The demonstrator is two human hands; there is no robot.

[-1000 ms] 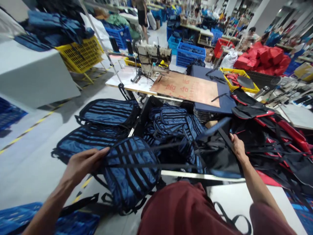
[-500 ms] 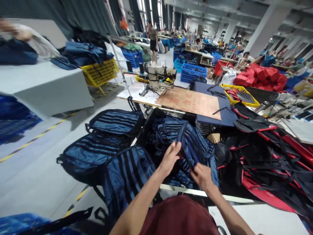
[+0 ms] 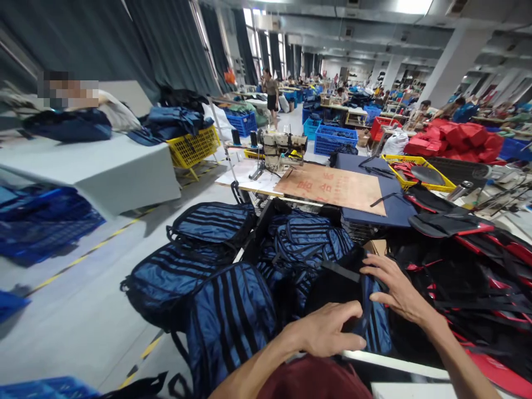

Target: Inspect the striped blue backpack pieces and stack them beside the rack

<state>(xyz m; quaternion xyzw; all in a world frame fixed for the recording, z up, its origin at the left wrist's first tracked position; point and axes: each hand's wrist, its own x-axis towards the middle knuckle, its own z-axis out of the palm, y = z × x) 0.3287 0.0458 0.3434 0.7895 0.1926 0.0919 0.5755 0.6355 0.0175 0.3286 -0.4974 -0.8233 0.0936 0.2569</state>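
A blue-and-black striped backpack piece (image 3: 377, 324) stands on edge in front of me, its black side turned to the left. My left hand (image 3: 332, 328) is at its near edge, thumb and fingers apart. On its upper right edge rest the spread fingers of my right hand (image 3: 390, 285). Behind it, more striped backpack pieces (image 3: 305, 235) lie heaped in a dark trough. To the left, a striped backpack (image 3: 233, 316) leans against the trough's edge, beside further ones (image 3: 178, 277).
Red-and-black bags (image 3: 477, 277) are piled on the right. A sewing machine (image 3: 282, 148) and a brown board (image 3: 332, 185) stand ahead. At far left, a person works at a white table (image 3: 124, 172) beside a yellow crate (image 3: 193, 147). Someone stands in the aisle.
The held piece has turned from its striped face to its black side. Both hands have moved right, and their fingers have loosened and spread. The view has shifted slightly.
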